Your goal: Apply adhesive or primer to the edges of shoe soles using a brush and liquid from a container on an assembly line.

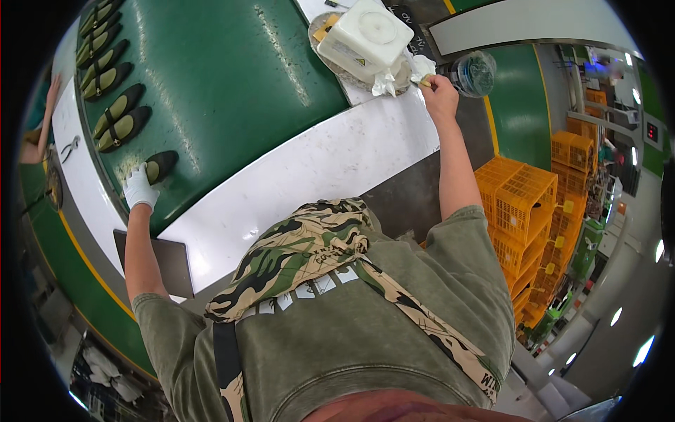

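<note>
My left hand (pixel 140 188), in a white glove, grips the heel end of a single dark shoe (pixel 163 164) with an olive insole, at the near left of a green belt (pixel 232 84). Beyond it, several more such shoes (pixel 121 117) lie in a row along the belt's left side, some with dark straps. My bare right hand (pixel 441 98) is stretched out to the right, its fingers pinched on a small yellowish thing (pixel 425 83) whose kind I cannot make out. Close to those fingers are crumpled white tissue (pixel 385 83) and a white plastic container (pixel 367 39) on a round tray (pixel 320 53).
A clear plastic bottle (pixel 477 74) stands just right of my right hand. White ledges (pixel 309 169) border the belt, and pliers (pixel 69 149) lie on the left one. Orange crates (pixel 517 197) are stacked at right. Another person's arm (pixel 49 116) shows at far left.
</note>
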### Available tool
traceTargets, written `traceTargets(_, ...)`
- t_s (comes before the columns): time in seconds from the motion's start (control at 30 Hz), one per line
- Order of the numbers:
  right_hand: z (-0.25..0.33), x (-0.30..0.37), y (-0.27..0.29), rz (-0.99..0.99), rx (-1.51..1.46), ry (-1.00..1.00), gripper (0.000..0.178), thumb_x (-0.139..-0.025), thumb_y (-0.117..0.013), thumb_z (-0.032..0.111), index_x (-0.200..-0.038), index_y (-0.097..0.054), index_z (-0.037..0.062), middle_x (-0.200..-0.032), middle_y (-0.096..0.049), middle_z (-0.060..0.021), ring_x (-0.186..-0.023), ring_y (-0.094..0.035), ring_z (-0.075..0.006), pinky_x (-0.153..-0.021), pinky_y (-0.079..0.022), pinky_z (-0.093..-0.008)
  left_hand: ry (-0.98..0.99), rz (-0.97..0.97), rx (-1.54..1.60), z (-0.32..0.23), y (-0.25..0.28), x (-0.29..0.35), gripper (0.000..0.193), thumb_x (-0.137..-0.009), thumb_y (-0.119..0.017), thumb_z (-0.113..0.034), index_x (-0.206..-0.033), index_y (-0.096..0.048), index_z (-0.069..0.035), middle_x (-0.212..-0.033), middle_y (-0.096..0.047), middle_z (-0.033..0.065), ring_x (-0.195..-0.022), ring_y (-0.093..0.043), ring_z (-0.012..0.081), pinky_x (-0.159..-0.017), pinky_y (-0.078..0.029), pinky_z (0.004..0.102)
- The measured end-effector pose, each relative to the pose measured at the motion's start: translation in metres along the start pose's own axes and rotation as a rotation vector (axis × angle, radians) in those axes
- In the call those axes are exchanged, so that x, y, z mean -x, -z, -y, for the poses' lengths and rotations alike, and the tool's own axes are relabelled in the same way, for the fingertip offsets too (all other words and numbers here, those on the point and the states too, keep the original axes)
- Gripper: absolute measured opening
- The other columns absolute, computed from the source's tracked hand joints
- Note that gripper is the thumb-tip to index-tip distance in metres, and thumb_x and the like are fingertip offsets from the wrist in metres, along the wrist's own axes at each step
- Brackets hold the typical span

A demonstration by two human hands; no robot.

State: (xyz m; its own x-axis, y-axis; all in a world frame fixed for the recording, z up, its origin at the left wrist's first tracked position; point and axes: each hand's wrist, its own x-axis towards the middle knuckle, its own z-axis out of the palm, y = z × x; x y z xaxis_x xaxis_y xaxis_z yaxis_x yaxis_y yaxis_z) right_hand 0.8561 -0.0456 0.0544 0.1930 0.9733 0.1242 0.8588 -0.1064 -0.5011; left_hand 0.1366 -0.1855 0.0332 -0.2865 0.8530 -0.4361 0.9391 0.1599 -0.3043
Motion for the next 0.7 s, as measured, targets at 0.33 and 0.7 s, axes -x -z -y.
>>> traceTargets(0.33,0.017,-0.022,-0.032,0.066,0.266,0.249,0.010,-0.075,-0.073,0.014,-0.083,-0.070,0.0090,-0.089,-0.069,-0.0097,-0.085,-0.066,-0.0322,-0.073,-0.052,-0.0437,-0.057,0.086,0.012,0.021,-0.017,-0.042,0.083,-0.064,-0.087,-0.013,-0.137,-0.048,-0.015,-0.120,-0.062,0.0127,-0.104,-0.066,0.0322,-0.087,-0.054,0.0415)
traceTargets(0.7,0.025,-0.030,-0.018,0.075,0.376,0.543,0.005,-0.073,-0.069,0.009,-0.078,-0.067,0.0091,-0.083,-0.067,-0.0060,-0.082,-0.064,-0.0303,-0.068,-0.050,-0.0437,0.062,0.226,0.135,0.013,0.010,-0.042,0.049,-0.073,-0.077,-0.022,-0.117,-0.065,-0.004,-0.108,-0.070,0.0233,-0.105,-0.066,0.0366,-0.090,-0.053,0.0427)
